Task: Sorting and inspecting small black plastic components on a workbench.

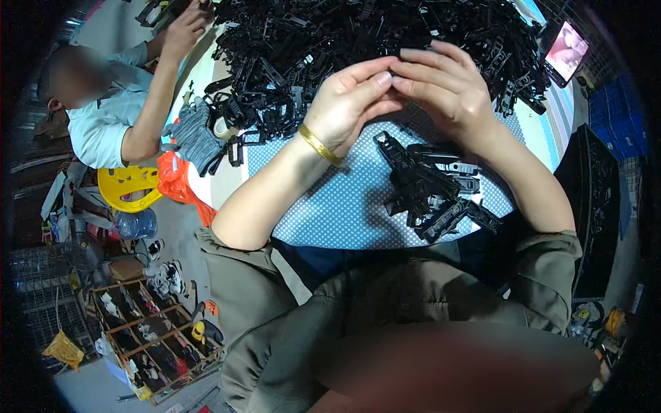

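My left hand (348,96), with a gold bangle at the wrist, is raised over the table, and its thumb and forefinger pinch together. Opposite it, the fingertips of my right hand (451,89) meet the left ones, closed as well. A tiny dark bit shows between the fingertips, too small and covered to name. Just beyond my hands spreads a large heap of black plastic parts (275,76). Closer to me, below my right hand, a smaller pile of black clip-like parts (434,182) lies on the blue dotted cloth (323,213).
Across the table's left side a co-worker (107,110) reaches toward the heap. Grey gloves (196,134) and an orange-red plastic bag (180,182) lie at the left edge, near a yellow stool (127,187). A lit screen (567,51) stands far right, with blue crates (620,117) beyond.
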Demonstrator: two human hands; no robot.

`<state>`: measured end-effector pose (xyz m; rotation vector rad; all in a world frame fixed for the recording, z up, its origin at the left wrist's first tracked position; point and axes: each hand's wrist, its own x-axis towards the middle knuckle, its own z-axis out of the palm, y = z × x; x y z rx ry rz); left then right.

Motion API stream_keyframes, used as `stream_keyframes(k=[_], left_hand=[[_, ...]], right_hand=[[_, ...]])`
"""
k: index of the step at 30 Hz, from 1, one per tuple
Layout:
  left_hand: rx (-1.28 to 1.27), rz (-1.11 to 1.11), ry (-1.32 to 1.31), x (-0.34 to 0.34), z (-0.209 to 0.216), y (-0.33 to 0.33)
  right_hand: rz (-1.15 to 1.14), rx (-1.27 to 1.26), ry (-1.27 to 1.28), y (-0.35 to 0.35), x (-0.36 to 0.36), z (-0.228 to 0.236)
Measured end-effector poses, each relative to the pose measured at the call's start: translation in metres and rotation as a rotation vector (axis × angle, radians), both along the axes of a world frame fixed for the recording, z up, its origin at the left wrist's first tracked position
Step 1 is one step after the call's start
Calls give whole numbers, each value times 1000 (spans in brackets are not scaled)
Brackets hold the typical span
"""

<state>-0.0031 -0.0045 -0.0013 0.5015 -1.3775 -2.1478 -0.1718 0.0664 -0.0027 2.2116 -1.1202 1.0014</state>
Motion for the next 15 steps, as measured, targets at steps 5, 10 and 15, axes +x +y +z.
stream_keyframes(k=[5, 10, 15], left_hand=[[-128, 114, 33, 1, 16, -11], [-94, 318, 76, 11, 11, -38], [-60, 294, 5, 9, 7, -34]], right_hand=[[-38, 2, -244, -8, -2, -2], [74, 241, -137, -19, 9, -13], [59, 376, -65, -20, 20, -19]])
